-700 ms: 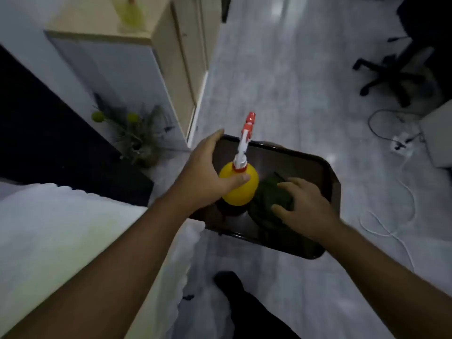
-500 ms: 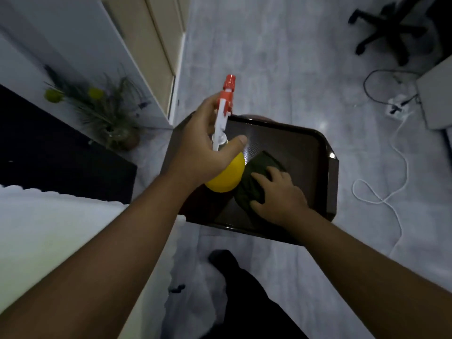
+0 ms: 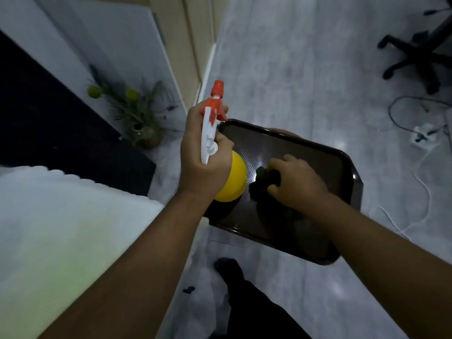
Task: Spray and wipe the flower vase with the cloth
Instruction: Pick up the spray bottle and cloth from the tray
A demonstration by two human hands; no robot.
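Observation:
My left hand [image 3: 203, 157] grips the neck of a yellow spray bottle [image 3: 233, 182] with a white trigger and orange nozzle, held up above the left end of a dark brown tray [image 3: 318, 152]. My right hand [image 3: 296, 182] is closed on a dark green cloth [image 3: 263, 179] bunched on the tray. The flower vase [image 3: 146, 135], small and round with green stems and yellow balls, stands on the floor to the left against a white cabinet, well apart from both hands.
A white cushioned surface [image 3: 61, 216] fills the lower left. An office chair base [image 3: 415, 52] stands at the upper right, with cables and a power strip [image 3: 423, 135] on the grey floor. My dark-clothed leg [image 3: 244, 302] is below the tray.
My left hand closed around the bottle and lifted it off the tray. My right hand went from resting on the flat cloth to bunching it in a grip.

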